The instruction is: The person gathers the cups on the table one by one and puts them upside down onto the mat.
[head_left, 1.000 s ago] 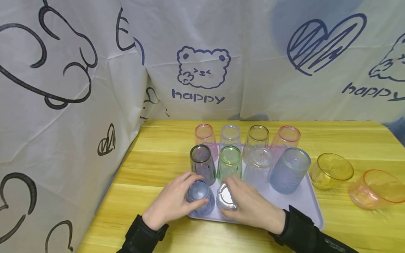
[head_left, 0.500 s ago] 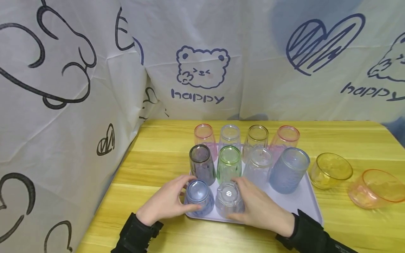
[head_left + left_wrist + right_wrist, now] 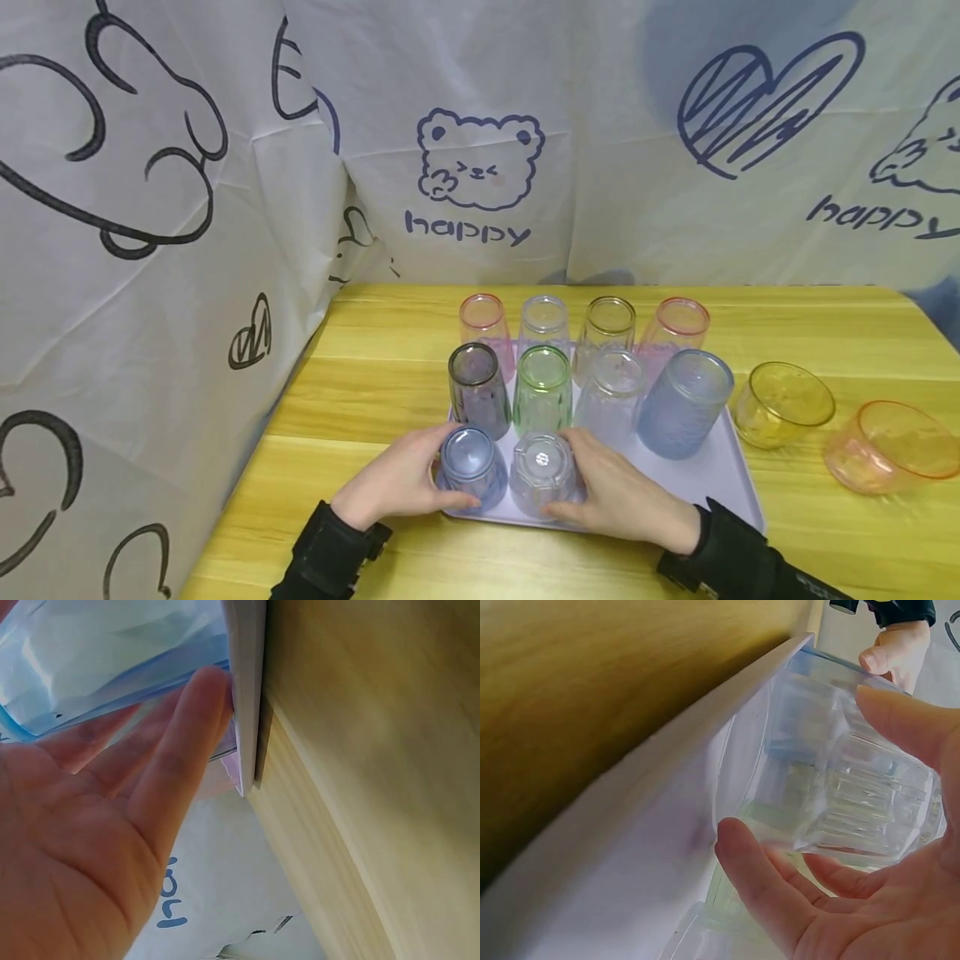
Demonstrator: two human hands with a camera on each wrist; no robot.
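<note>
A blue glass point(image 3: 472, 467) stands upside down at the front left of the lilac tray point(image 3: 705, 492). My left hand point(image 3: 393, 479) touches its left side; the fingers point(image 3: 180, 757) lie rather straight along the wall in the left wrist view. Beside it is an upturned clear faceted glass point(image 3: 542, 475). My right hand point(image 3: 626, 496) holds this one from the right, with the thumb point(image 3: 900, 720) on one side and fingers on the other. Both glasses rest on the tray, a small gap between them. Behind them stand a grey glass point(image 3: 480, 392) and a green glass point(image 3: 543, 392).
Also upside down on the tray are a frosted clear glass point(image 3: 611, 400), a larger blue glass point(image 3: 684, 408) and a back row with a pink glass point(image 3: 482, 329). A yellow bowl point(image 3: 783, 404) and an orange bowl point(image 3: 888, 446) sit on the table to the right.
My right hand has moved slightly right and down, uncovering the clear glass, which now stands on the tray. The left hand drew back from the blue glass, then came close again.
</note>
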